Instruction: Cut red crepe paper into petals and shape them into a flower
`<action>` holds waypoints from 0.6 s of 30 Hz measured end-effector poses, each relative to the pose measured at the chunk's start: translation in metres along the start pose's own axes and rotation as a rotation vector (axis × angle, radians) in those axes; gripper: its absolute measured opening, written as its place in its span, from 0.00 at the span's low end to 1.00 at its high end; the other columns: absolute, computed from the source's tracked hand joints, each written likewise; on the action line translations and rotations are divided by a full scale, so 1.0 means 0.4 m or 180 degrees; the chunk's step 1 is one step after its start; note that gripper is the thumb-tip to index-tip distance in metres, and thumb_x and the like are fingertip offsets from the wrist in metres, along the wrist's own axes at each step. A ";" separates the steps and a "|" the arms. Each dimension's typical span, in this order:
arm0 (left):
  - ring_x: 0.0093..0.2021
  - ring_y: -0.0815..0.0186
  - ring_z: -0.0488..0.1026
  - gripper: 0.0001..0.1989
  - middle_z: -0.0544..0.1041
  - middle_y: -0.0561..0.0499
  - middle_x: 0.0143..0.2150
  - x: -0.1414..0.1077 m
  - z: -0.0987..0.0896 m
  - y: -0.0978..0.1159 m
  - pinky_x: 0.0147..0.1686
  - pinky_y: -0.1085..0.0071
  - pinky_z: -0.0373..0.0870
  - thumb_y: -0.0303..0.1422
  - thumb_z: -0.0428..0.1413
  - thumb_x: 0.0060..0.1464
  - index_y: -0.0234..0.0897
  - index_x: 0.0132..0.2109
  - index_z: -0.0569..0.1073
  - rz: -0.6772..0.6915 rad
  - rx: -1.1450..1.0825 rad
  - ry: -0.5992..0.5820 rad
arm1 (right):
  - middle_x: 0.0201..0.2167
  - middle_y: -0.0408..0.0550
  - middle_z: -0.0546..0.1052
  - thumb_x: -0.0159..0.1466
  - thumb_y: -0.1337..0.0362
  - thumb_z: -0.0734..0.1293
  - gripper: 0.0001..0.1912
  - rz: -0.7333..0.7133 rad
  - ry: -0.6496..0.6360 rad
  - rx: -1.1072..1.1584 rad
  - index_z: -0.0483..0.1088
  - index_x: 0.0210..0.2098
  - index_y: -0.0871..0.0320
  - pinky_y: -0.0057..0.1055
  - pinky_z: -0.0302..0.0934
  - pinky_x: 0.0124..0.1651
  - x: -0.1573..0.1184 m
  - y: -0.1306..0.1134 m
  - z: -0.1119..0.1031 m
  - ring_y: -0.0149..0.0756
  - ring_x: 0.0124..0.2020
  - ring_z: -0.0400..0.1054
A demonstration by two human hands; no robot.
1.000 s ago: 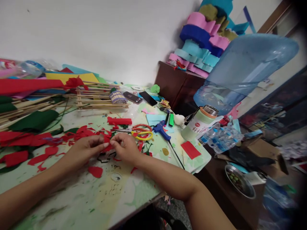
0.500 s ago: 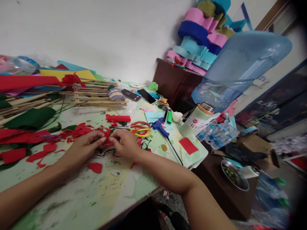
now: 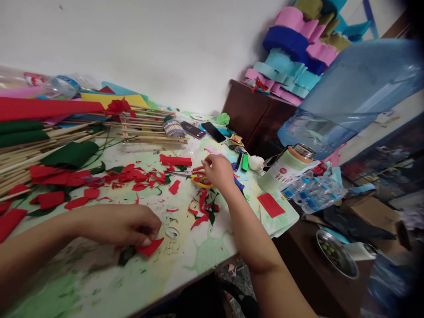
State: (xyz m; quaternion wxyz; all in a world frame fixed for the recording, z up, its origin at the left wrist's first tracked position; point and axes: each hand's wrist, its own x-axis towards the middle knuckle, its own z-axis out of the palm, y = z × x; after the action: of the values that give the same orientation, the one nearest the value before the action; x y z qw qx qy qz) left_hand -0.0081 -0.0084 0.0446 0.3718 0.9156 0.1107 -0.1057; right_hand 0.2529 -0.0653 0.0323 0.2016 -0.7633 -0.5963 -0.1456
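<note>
My left hand (image 3: 132, 224) rests low over the table, thumb and fingers pinched on a piece of red crepe paper (image 3: 151, 247). A dark green scrap (image 3: 126, 255) lies just under that hand. Farther right, my right hand (image 3: 218, 171) is curled above the scissors, fingertips together; whatever is in them is hidden. Yellow-handled scissors (image 3: 202, 182) lie below its fingers, beside orange handles (image 3: 198, 168). The blue glue gun (image 3: 239, 183) is partly covered by my right wrist. Red paper scraps (image 3: 132, 175) are strewn between the hands and the bamboo sticks.
Bundled sticks (image 3: 152, 132) and coloured paper sheets (image 3: 49, 108) fill the back left. Two phones (image 3: 213, 131) lie toward the wall. A green thermos (image 3: 281, 168) stands near the right edge, before a large water jug (image 3: 347, 97). A red paper rectangle (image 3: 271, 205) lies nearby.
My hands have moved apart: the left came down toward me with red paper, the right went right and away toward the scissors. The view has shifted slightly left.
</note>
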 end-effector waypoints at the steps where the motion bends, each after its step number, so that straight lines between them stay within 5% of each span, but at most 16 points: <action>1: 0.28 0.63 0.71 0.05 0.74 0.51 0.27 0.004 0.002 -0.004 0.27 0.74 0.65 0.32 0.54 0.47 0.39 0.27 0.74 0.0001 -0.0029 -0.0139 | 0.28 0.49 0.76 0.64 0.62 0.62 0.10 -0.0039 -0.0051 0.0001 0.72 0.30 0.59 0.32 0.52 0.34 -0.001 -0.001 0.005 0.40 0.34 0.66; 3: 0.32 0.63 0.70 0.07 0.74 0.50 0.31 0.019 0.004 -0.019 0.31 0.72 0.65 0.33 0.51 0.51 0.38 0.30 0.73 0.0051 -0.0168 -0.0306 | 0.28 0.49 0.76 0.63 0.62 0.62 0.09 -0.0141 -0.0155 0.0080 0.72 0.30 0.58 0.32 0.52 0.34 -0.004 -0.009 0.015 0.40 0.34 0.66; 12: 0.26 0.67 0.66 0.11 0.67 0.56 0.24 0.102 0.066 -0.085 0.28 0.71 0.62 0.41 0.50 0.53 0.38 0.30 0.66 -0.0209 -0.1615 0.1252 | 0.30 0.45 0.76 0.63 0.58 0.64 0.11 -0.1261 -0.0611 0.1435 0.72 0.34 0.58 0.29 0.55 0.40 -0.073 -0.130 0.047 0.35 0.34 0.65; 18: 0.24 0.68 0.67 0.12 0.70 0.56 0.22 0.106 0.073 -0.103 0.27 0.71 0.63 0.41 0.55 0.49 0.37 0.33 0.69 -0.0299 -0.2335 0.1533 | 0.23 0.42 0.72 0.61 0.65 0.63 0.09 -0.0698 -0.0853 0.2342 0.70 0.26 0.59 0.25 0.55 0.31 -0.094 -0.163 0.085 0.30 0.27 0.63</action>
State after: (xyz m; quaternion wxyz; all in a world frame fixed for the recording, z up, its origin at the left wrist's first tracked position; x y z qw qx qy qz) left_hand 0.0175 0.0051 -0.0148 0.6306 0.7155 0.2659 0.1402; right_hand 0.1800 -0.0673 -0.0062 0.3651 -0.5843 -0.7075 0.1576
